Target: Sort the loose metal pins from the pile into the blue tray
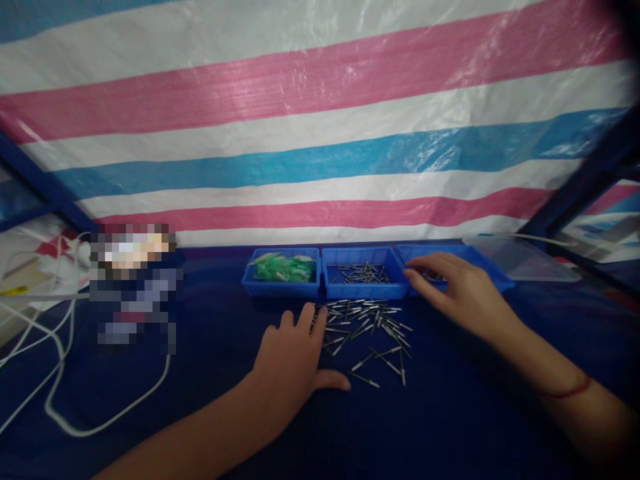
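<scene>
Several silver blind rivets with thin pins lie loose in a pile on the dark blue table surface. My left hand rests palm down at the pile's left edge, fingers spread and thumb stretched to the right, fingertips at the nearest rivets. Over the right blue bin is my right hand, its thumb and fingers curved with a gap between them and nothing visible held. Some metal pieces show in that bin behind the hand. The middle blue bin holds more rivets.
The left blue bin contains green plastic packets. A clear plastic lid lies at the back right. White cables loop over the left side, beside a blurred-out patch. A striped tarp hangs behind the table.
</scene>
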The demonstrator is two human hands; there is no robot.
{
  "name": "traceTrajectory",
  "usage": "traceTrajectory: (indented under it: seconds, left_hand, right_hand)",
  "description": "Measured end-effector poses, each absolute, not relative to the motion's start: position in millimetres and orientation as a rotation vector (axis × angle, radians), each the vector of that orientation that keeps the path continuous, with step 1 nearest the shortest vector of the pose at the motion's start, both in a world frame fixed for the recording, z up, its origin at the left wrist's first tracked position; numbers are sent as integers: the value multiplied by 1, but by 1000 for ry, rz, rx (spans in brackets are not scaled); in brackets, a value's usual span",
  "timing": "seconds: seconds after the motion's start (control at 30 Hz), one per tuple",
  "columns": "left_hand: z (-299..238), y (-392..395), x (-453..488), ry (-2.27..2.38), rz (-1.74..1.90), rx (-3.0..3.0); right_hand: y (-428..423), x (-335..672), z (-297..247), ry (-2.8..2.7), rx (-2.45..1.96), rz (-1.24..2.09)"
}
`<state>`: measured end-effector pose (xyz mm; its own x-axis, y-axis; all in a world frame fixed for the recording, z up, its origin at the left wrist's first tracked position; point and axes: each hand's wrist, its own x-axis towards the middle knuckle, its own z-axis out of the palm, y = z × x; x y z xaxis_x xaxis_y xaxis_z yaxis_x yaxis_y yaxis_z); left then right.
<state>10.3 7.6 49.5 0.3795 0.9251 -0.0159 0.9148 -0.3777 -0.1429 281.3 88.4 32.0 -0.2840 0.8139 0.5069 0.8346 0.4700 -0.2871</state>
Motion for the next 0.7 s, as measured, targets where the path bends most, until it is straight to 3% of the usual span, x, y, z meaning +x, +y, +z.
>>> traceTrajectory:
  seconds: [0.17,0.7]
  left_hand:
    - [41,16,12,-1769,241,-2476]
    - [27,23,24,-1519,39,-2786]
  right_hand:
    - [60,261,45,-2499,-1383,376]
    - [38,222,20,-2548,-1191,556]
